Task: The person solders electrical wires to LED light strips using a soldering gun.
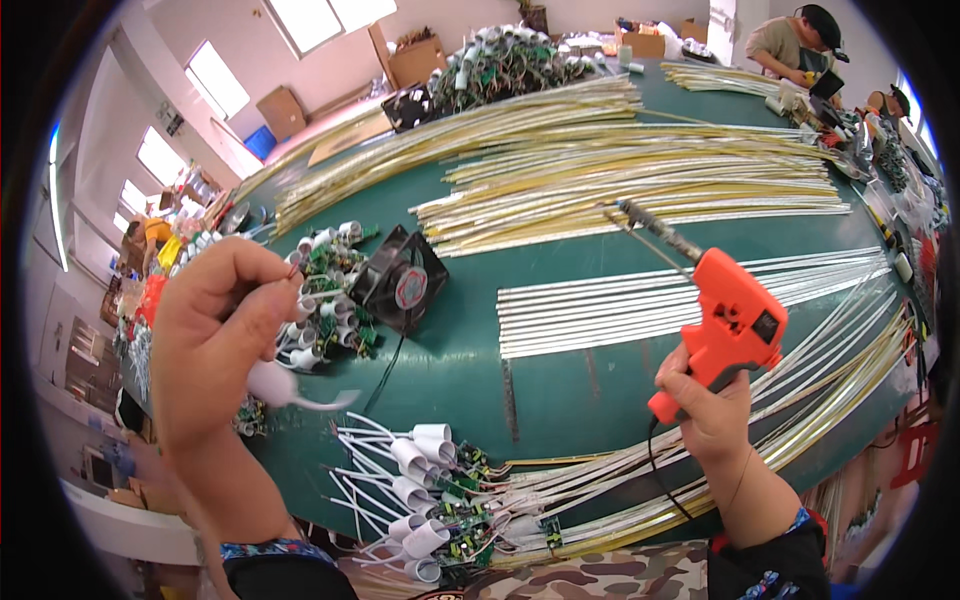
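Observation:
My left hand [215, 340] is raised at the left, thumb and finger pinched on a thin white wire [318, 296]. Just below that hand is a white plastic housing [268, 384], its trailing cable smeared by motion. In my right hand [715, 405] is an orange soldering gun [735, 310], gripped by its handle, the metal tip pointing up and left over the bench. White strips [600, 318] lie side by side beneath the tip, not touching it. Nearest me, several white cylindrical caps [410, 456] with white leads and green circuit boards [470, 490] sit joined to long strips.
A black fan [400, 280] stands beside a pile of caps and boards [335, 325]. Bundles of yellowish strips [640, 180] cover the far part of the green bench [450, 370]. A black cord [655, 470] hangs from the soldering gun. Another person [795, 50] works at the far right.

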`<state>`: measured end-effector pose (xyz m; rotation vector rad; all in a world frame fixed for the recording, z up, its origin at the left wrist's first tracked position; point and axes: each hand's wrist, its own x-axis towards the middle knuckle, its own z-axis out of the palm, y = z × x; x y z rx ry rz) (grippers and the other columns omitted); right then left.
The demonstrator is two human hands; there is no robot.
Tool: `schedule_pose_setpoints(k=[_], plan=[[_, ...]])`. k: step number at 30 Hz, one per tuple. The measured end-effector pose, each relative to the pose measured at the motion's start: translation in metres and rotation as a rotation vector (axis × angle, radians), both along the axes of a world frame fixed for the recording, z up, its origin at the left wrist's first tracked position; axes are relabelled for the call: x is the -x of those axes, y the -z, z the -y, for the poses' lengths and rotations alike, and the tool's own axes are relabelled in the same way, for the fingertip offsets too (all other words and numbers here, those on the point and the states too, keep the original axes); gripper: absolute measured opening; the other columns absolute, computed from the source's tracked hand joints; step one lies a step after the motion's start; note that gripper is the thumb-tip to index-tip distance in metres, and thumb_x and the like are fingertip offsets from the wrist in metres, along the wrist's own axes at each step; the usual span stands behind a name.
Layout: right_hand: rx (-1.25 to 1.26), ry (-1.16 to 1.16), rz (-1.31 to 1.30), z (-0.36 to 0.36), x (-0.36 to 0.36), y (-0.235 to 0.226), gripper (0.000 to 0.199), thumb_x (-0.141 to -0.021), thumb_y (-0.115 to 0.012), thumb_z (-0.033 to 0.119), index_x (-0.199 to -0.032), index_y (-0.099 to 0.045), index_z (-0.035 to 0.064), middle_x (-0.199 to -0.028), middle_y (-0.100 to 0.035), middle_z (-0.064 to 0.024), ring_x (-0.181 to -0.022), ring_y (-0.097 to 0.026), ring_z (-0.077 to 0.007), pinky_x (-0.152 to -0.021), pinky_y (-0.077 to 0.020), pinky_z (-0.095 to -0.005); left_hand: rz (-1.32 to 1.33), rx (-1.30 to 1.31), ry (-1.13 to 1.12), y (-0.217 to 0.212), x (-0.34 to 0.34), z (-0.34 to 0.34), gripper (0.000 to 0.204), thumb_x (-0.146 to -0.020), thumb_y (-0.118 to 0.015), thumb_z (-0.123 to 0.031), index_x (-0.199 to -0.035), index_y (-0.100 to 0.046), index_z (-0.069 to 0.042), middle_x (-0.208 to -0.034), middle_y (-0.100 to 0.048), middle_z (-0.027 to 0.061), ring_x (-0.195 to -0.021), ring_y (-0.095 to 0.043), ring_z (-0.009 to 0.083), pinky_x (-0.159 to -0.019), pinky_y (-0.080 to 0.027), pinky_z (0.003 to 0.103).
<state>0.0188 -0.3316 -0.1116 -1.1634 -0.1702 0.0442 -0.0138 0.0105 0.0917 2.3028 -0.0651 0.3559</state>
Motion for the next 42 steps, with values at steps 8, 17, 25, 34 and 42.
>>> schedule_pose_setpoints(k=[8, 17, 25, 34, 42], plan=[[0.056, -0.044, -0.052, -0.003, 0.005, 0.001, 0.043, -0.084, -0.068, -0.002, -0.125, -0.055, 0.0018, -0.106, -0.068, -0.0120, -0.096, -0.066, -0.0170, -0.077, -0.0557, -0.0320, -0.656, -0.302, 0.309, 0.138, -0.061, -0.004, 0.013, -0.089, -0.064, -0.015, -0.091, -0.065, -0.002, -0.079, -0.067, 0.0128, -0.072, -0.064, 0.0262, -0.070, -0.052, 0.036], [0.175, -0.128, -0.173, -0.013, 0.003, 0.010, 0.063, -0.081, -0.069, 0.009, -0.139, -0.046, -0.0019, -0.135, -0.055, -0.0175, -0.100, -0.068, -0.0223, -0.081, -0.0584, -0.0332, -0.887, 0.193, 0.231, 0.219, -0.085, 0.001, 0.019, -0.096, -0.063, -0.021, -0.091, -0.065, -0.002, -0.083, -0.065, 0.0011, -0.070, -0.060, 0.0091, -0.063, -0.050, 0.026], [0.231, -0.272, -0.150, -0.017, 0.002, 0.014, 0.051, -0.085, -0.066, 0.006, -0.134, -0.051, -0.0018, -0.123, -0.063, -0.0144, -0.099, -0.066, -0.0169, -0.085, -0.0539, -0.0336, -0.928, 0.250, 0.164, 0.222, -0.093, 0.001, 0.020, -0.092, -0.065, -0.023, -0.085, -0.067, -0.004, -0.080, -0.066, 0.0010, -0.068, -0.060, 0.0086, -0.059, -0.048, 0.025], [0.511, -0.340, -0.120, -0.028, 0.006, 0.007, 0.040, -0.084, -0.068, 0.007, -0.122, -0.059, -0.0010, -0.103, -0.067, -0.0073, -0.091, -0.064, -0.0129, -0.084, -0.0512, -0.0299, -0.825, -0.039, 0.232, 0.226, -0.102, 0.012, 0.021, -0.088, -0.067, -0.021, -0.082, -0.067, -0.001, -0.072, -0.064, 0.0034, -0.062, -0.060, 0.0108, -0.055, -0.047, 0.027], [0.600, -0.322, -0.009, -0.027, 0.006, 0.022, 0.038, -0.081, -0.071, 0.008, -0.116, -0.060, 0.0000, -0.092, -0.067, -0.0069, -0.082, -0.064, -0.0157, -0.078, -0.0513, -0.0309, -0.791, -0.174, 0.284, 0.219, -0.108, 0.019, 0.020, -0.088, -0.067, -0.020, -0.079, -0.066, -0.002, -0.065, -0.062, 0.0036, -0.056, -0.057, 0.0107, -0.050, -0.045, 0.029]])
